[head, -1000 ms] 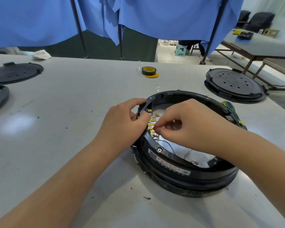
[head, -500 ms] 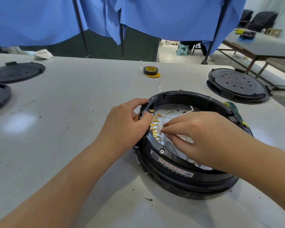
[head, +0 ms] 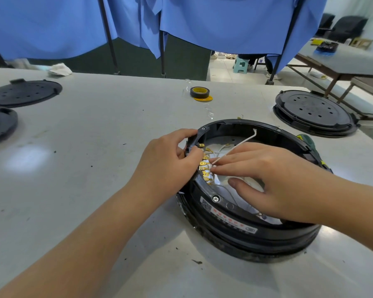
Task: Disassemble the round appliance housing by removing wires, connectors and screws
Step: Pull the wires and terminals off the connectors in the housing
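Blue curtains are hanging behind the pale worktop (head: 95, 147), where the round housing (head: 246, 229) is sitting near the front edge, right of centre. From the head view, the left hand (head: 170, 162) is gripping the housing's rim beside the row of brass connectors (head: 205, 166), steadying it, while the right hand (head: 263, 177) is pinching a white wire (head: 239, 145) just by those terminals. I would say pulling straight along each tab, close to the connector rather than on the wire, is what matters now.
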Motion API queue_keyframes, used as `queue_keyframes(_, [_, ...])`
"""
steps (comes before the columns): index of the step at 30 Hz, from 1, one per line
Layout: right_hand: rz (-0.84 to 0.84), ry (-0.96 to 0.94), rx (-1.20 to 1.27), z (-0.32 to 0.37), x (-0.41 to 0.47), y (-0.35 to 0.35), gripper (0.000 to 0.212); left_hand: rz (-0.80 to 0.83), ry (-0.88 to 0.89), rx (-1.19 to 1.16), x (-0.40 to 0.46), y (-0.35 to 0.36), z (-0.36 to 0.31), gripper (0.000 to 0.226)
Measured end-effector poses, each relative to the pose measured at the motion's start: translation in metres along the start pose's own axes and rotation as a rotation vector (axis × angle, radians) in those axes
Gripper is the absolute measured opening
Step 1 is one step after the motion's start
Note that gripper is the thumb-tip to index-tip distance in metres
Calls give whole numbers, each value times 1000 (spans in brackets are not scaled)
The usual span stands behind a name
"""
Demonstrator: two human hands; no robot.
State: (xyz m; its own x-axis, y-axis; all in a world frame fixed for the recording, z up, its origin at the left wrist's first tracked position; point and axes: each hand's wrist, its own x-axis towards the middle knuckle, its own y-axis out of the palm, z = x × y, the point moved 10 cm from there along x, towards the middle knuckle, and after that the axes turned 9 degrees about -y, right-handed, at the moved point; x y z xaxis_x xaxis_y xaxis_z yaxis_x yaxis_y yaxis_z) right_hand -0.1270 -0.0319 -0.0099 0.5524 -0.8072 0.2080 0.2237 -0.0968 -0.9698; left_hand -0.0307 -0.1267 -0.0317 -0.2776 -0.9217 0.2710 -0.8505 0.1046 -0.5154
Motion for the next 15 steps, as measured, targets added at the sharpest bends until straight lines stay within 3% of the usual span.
queue_keyframes(6, [70,-19,21,0,0,6,43,-3,11,4,0,0,-1,42])
queue_keyframes(15, [15,-60,-54,5,3,5,30,9,12,-7,0,1,0,42])
